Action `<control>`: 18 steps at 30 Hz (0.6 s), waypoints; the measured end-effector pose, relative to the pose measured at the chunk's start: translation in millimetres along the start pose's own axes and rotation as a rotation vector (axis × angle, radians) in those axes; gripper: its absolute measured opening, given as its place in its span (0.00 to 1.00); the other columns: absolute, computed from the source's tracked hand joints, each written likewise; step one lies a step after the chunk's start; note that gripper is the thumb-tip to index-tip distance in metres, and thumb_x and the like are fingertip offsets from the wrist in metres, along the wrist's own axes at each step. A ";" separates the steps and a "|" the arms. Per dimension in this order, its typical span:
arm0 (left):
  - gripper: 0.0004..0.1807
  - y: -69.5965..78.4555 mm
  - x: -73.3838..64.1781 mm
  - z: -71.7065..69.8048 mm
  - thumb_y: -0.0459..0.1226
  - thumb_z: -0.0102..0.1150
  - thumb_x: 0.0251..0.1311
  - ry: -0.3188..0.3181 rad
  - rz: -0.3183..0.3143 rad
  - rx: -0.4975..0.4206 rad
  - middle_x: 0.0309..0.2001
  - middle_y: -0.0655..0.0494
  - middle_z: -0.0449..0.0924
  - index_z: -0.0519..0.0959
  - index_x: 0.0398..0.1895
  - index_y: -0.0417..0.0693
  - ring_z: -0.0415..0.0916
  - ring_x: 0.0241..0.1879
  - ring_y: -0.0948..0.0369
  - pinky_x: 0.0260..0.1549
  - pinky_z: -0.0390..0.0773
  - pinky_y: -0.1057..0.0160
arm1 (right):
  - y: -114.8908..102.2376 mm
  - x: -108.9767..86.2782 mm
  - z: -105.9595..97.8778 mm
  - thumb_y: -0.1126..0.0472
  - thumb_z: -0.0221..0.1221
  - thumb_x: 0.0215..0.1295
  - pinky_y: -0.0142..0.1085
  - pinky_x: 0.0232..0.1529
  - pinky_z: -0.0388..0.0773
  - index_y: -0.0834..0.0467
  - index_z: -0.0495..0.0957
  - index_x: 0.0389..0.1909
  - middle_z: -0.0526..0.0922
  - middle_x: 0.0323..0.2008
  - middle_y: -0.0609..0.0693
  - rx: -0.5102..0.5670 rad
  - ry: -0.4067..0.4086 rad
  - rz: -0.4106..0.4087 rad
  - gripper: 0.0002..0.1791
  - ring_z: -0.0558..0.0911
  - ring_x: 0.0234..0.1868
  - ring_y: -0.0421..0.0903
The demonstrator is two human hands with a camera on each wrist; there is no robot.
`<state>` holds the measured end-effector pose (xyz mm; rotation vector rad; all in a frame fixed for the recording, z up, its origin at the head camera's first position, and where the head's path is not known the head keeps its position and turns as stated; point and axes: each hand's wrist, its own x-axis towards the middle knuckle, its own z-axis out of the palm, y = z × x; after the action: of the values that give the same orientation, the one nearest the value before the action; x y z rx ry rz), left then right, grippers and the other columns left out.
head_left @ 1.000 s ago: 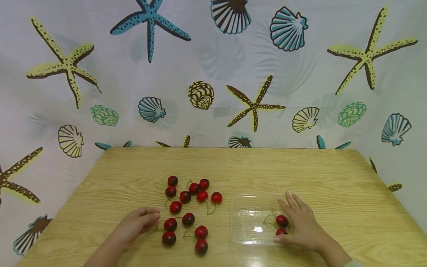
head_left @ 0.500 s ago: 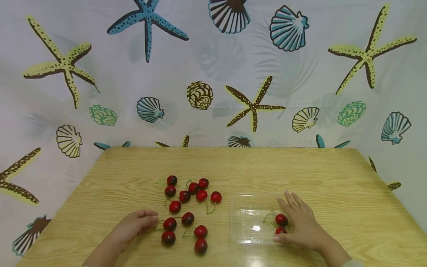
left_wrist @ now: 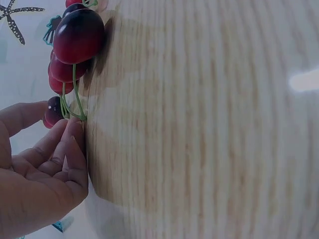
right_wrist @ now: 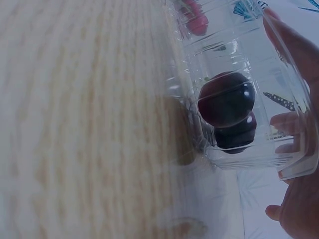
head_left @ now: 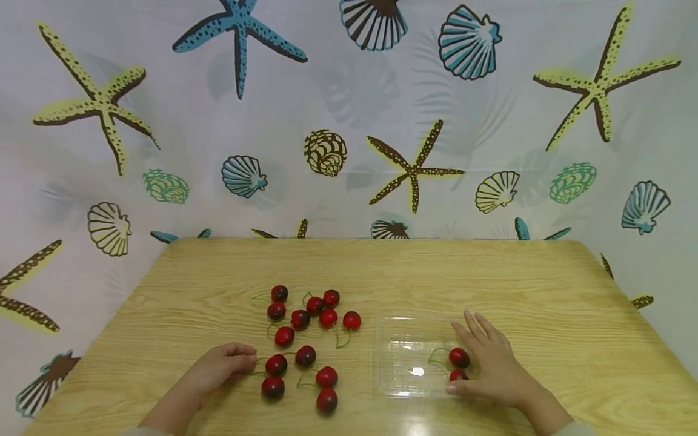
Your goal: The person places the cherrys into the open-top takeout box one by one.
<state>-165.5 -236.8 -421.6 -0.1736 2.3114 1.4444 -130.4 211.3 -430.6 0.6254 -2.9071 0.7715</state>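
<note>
Two hands rest on the wooden surface (head_left: 382, 266): left hand (head_left: 220, 367) pinches a green stem (left_wrist: 75, 97) beside loose cherries (head_left: 305, 356); right hand (head_left: 493, 363), fingers straight, touches the clear tray (head_left: 403, 354) holding two cherries (head_left: 459, 357).

The rectangular light-wood table (head_left: 382, 272) shows a printed-looking grain under a smooth, slightly shiny finish. At near right, the clear shallow plastic tray (head_left: 400, 363) is thin, glossy and ribbed along its wall. The round dark-red cherries (head_left: 305, 339) at near left look smooth and glossy, with thin green stems. The far starfish-and-shell patterned white curtain (head_left: 349, 121) looks like smooth, faintly sheened sheeting.
</note>
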 end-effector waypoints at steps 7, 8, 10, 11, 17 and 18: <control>0.19 1.7 1.9 0.2 0.37 0.53 0.54 -0.006 0.001 0.076 0.40 0.51 0.74 0.71 0.45 0.32 0.70 0.40 0.57 0.42 0.70 0.55 | 0.2 -1.0 1.0 0.35 0.61 0.38 0.65 0.51 0.41 0.62 0.53 0.62 0.45 0.64 0.63 0.003 -0.002 -0.002 0.54 0.41 0.62 0.60; 0.18 2.1 2.3 0.2 0.37 0.53 0.54 -0.006 -0.001 0.086 0.39 0.51 0.75 0.71 0.44 0.32 0.70 0.39 0.57 0.42 0.70 0.55 | 0.2 -1.0 1.0 0.35 0.60 0.38 0.65 0.51 0.41 0.62 0.53 0.62 0.45 0.64 0.62 0.000 -0.002 0.000 0.54 0.41 0.62 0.60; 0.17 3.1 3.0 0.1 0.36 0.54 0.53 -0.011 -0.003 0.104 0.38 0.51 0.75 0.72 0.44 0.32 0.70 0.39 0.57 0.41 0.70 0.55 | 0.1 -0.8 0.8 0.34 0.60 0.38 0.65 0.51 0.41 0.62 0.53 0.62 0.44 0.64 0.62 -0.005 -0.003 0.002 0.54 0.41 0.62 0.60; 0.17 3.3 3.5 0.0 0.36 0.54 0.53 -0.013 -0.006 0.114 0.38 0.52 0.75 0.72 0.43 0.33 0.71 0.39 0.57 0.41 0.70 0.55 | 0.0 -0.7 0.7 0.34 0.59 0.38 0.65 0.51 0.41 0.62 0.53 0.62 0.44 0.64 0.61 -0.008 -0.004 0.004 0.54 0.41 0.62 0.60; 0.16 3.0 4.5 1.4 0.34 0.55 0.51 -0.015 -0.024 0.143 0.36 0.52 0.75 0.72 0.42 0.34 0.71 0.37 0.58 0.39 0.71 0.56 | -0.2 -1.3 1.1 0.33 0.60 0.37 0.64 0.52 0.40 0.62 0.53 0.62 0.44 0.64 0.61 0.001 -0.003 0.007 0.55 0.42 0.62 0.60; 0.16 2.4 4.4 1.6 0.34 0.55 0.51 -0.021 -0.021 0.145 0.36 0.52 0.75 0.72 0.42 0.33 0.71 0.37 0.58 0.38 0.71 0.56 | 0.0 -1.6 1.3 0.33 0.60 0.37 0.64 0.52 0.40 0.62 0.53 0.62 0.45 0.64 0.62 0.003 -0.001 0.008 0.55 0.42 0.62 0.60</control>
<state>-169.8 -233.8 -422.0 -0.1394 2.3792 1.2573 -128.9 211.2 -432.0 0.6152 -2.9121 0.7761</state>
